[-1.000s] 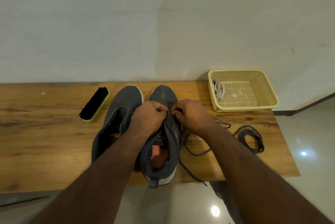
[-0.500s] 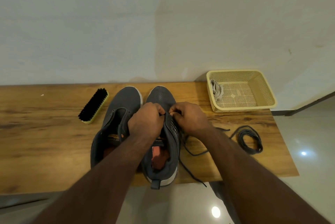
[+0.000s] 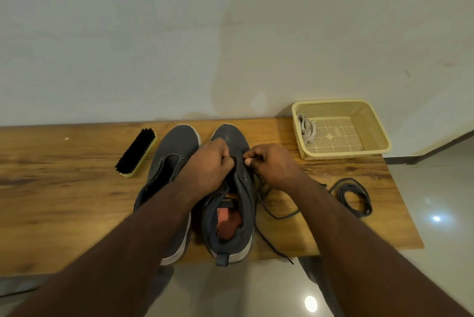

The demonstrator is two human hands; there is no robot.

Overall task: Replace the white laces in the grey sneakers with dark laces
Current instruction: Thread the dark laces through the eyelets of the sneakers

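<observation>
Both hands are working at the throat of the right-hand grey sneaker [image 3: 230, 203]. The left hand [image 3: 209, 165] is curling its grip around the sneaker's left eyelet edge, fingers folded tight at the tongue; what exactly lies under them I cannot tell. The right hand [image 3: 272, 165] is pinching closed at the right eyelet edge, thumb and forefinger meeting where the dark lace [image 3: 269, 211] is entering the shoe. That lace is trailing from the pinch toward five o'clock, looping over the desk [image 3: 64, 188] and running off its near edge.

The sneaker is sitting directly under both grips, toe at twelve o'clock, heel at six, with a reddish insole showing in its opening. Just beside it at nine o'clock the other grey sneaker [image 3: 174, 157] is standing without laces, partly covered by the left forearm.

At three o'clock from the hands, well apart, a coiled dark lace [image 3: 356, 196] is lying on the desk. At two o'clock a cream mesh basket [image 3: 372, 124] is holding the white laces [image 3: 305, 128] in its left end. At ten o'clock a black-bristled shoe brush [image 3: 136, 152] is lying on the desk.
</observation>
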